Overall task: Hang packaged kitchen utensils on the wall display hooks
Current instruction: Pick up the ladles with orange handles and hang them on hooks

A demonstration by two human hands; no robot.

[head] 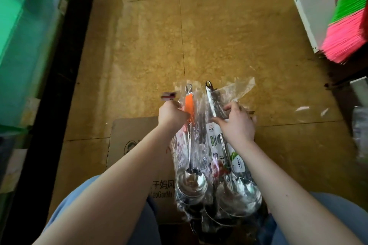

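A bundle of steel ladles in clear plastic bags stands over a cardboard box (pixel 131 141) between my knees. My left hand (pixel 172 114) grips the packet of the orange-handled ladle (pixel 189 105) near its top; its bowl (pixel 191 182) hangs low. A small red and white thing (pixel 168 95) shows just above that hand. My right hand (pixel 237 123) pinches the bag of a steel-handled ladle (pixel 211 97) with a printed label card (pixel 214 137). Its bowl (pixel 238 195) is at the bottom. No wall hooks are in view.
Yellow-brown tiled floor (pixel 219 36) stretches ahead. A green and black structure (pixel 29 45) runs along the left. At the upper right a white shelf edge (pixel 312 18) carries pink and green brushes (pixel 350 22). More plastic-wrapped goods (pixel 360 131) sit at the right edge.
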